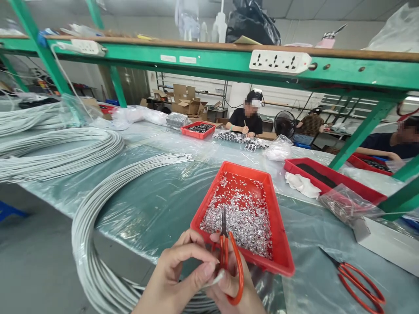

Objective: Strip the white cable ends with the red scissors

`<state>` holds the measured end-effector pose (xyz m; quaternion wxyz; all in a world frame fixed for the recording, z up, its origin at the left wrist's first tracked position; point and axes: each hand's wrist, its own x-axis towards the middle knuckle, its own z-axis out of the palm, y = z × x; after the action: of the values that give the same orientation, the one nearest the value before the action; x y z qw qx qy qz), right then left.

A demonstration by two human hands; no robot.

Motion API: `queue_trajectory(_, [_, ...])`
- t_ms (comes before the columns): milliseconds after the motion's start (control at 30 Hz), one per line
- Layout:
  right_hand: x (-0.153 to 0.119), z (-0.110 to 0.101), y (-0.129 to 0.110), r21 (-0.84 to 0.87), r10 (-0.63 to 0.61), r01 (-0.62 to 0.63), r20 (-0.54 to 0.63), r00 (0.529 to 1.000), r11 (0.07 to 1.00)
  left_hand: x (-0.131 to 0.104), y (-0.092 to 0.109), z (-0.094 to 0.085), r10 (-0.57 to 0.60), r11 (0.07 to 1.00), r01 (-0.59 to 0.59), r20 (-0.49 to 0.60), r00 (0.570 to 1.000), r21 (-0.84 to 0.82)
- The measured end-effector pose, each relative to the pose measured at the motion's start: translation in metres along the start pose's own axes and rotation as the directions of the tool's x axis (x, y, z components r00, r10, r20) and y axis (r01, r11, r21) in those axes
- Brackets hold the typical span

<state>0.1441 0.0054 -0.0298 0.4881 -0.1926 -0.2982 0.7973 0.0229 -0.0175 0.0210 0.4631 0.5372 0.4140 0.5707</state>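
Observation:
My left hand (178, 272) is closed in a pinch, thumb against forefinger, at the end of a white cable (216, 279). My right hand (240, 285) holds scissors (224, 246) with orange handles, their dark blades pointing up and away. Its thumb also rests at the cable end, close to the left fingertips. Both hands are over the near edge of a red tray (283, 237) with many small shiny metal pieces (242, 218) in it. A curved bundle of white cables (87, 222) runs from the table down below my hands.
Another pair of orange-handled scissors (355, 281) lies at right, near a white box (386, 244). More cable coils (81, 148) are at left. A red bin (340, 179) stands back right. A green shelf frame (209, 65) crosses overhead. A person (240, 120) sits across the table.

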Motion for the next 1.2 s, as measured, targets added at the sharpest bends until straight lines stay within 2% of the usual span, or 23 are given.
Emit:
queue_trajectory(100, [-0.002,0.009,0.007,-0.022,-0.059,0.058,-0.048,0.997,0.998,-0.005,0.004,0.001,-0.041,0.999,0.04,-0.037,0.998,-0.031])
queue_trajectory(233, [-0.001,0.02,0.012,-0.02,-0.093,0.092,-0.099,0.991,0.996,-0.011,0.002,0.007,-0.042,0.996,0.023,-0.221,0.974,-0.087])
queue_trajectory(300, [0.0,0.022,0.012,-0.021,-0.095,0.093,-0.114,0.989,0.995,-0.013,0.0,0.006,0.004,0.998,-0.019,-0.258,0.966,-0.057])
queue_trajectory(400, [-0.002,0.021,0.008,-0.038,-0.087,0.084,-0.111,0.99,0.996,-0.014,-0.001,-0.001,0.095,0.994,-0.081,-0.199,0.975,0.075])
queue_trajectory(467, [-0.003,0.02,0.006,-0.043,-0.075,0.071,-0.091,0.993,0.997,-0.014,-0.001,-0.005,0.112,0.986,-0.09,-0.158,0.981,0.139])
queue_trajectory(600, [-0.007,0.02,0.006,-0.043,-0.069,0.067,-0.039,0.997,0.997,-0.015,0.001,-0.004,0.093,0.99,-0.073,-0.173,0.981,0.119])
queue_trajectory(700, [-0.007,0.024,0.005,-0.082,-0.145,0.137,-0.099,0.984,0.987,-0.017,0.005,0.001,0.072,0.995,-0.058,-0.204,0.976,0.076])
queue_trajectory(833, [-0.007,0.028,-0.001,-0.16,-0.263,0.24,-0.139,0.955,0.957,-0.019,0.012,0.0,0.07,0.991,-0.044,-0.205,0.976,0.128])
queue_trajectory(1033, [-0.009,0.03,-0.002,-0.365,-0.324,0.244,-0.178,0.929,0.898,-0.02,0.013,-0.009,0.08,0.934,-0.013,-0.175,0.981,0.358])
queue_trajectory(1133, [-0.01,0.03,0.001,-0.462,-0.383,0.265,-0.183,0.906,0.847,-0.02,0.011,-0.01,0.146,0.879,-0.03,-0.208,0.967,0.476])
queue_trajectory(1200, [-0.01,0.031,0.001,-0.473,-0.389,0.269,-0.177,0.904,0.839,-0.019,0.011,-0.011,0.187,0.845,-0.06,-0.187,0.964,0.531])
